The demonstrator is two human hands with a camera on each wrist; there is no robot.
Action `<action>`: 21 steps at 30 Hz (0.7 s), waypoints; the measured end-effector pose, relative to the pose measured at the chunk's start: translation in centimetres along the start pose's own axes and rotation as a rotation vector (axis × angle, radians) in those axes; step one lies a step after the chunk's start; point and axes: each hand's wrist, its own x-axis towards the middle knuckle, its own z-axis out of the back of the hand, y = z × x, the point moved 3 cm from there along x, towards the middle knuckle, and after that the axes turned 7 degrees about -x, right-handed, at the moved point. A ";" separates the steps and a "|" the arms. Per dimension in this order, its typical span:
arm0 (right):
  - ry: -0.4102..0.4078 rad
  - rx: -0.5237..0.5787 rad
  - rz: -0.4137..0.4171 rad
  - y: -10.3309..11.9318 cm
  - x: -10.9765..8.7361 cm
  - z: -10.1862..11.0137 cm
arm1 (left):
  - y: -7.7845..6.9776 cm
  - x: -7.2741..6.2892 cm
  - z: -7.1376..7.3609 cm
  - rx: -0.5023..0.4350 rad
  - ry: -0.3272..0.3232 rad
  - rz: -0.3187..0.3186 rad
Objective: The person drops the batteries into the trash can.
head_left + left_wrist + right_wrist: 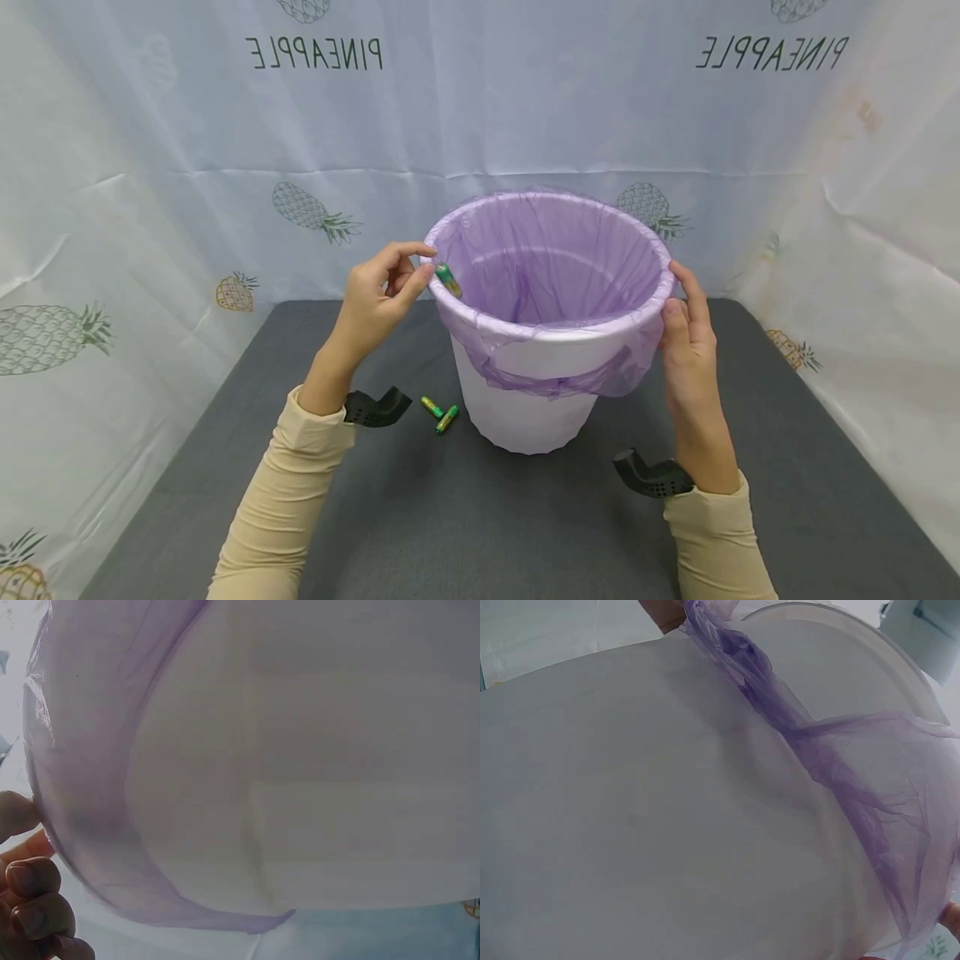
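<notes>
A white bin (525,408) stands on a dark grey tabletop (450,533), lined with a thin purple bag (555,283) folded over its rim. My left hand (378,296) is at the left of the rim, index finger and thumb apart at its edge. Just past the thumb, inside the rim, is a green and gold battery (448,282), tilted. In the left wrist view the other left fingers (34,877) are bent beside the bag. On the bin's right side my right hand (690,342) rests its thumb and fingers against the rim; the right wrist view shows a fingertip (951,918) against the bag.
Two more batteries (432,407) lie crosswise on the table, left of the bin's foot. A pale curtain (465,108) with pineapple prints surrounds the table at the back and both sides. Black wrist mounts (652,477) stick out from both wrists.
</notes>
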 end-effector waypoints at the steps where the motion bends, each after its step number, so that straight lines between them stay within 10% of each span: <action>1: -0.001 0.000 -0.004 0.0 0.0 0.0 | 0.0 0.0 0.0 -0.003 -0.002 0.002; 21: 0.032 0.052 0.005 0.3 0.0 -0.1 | 0.7 -1.8 1.4 -0.021 -0.047 0.089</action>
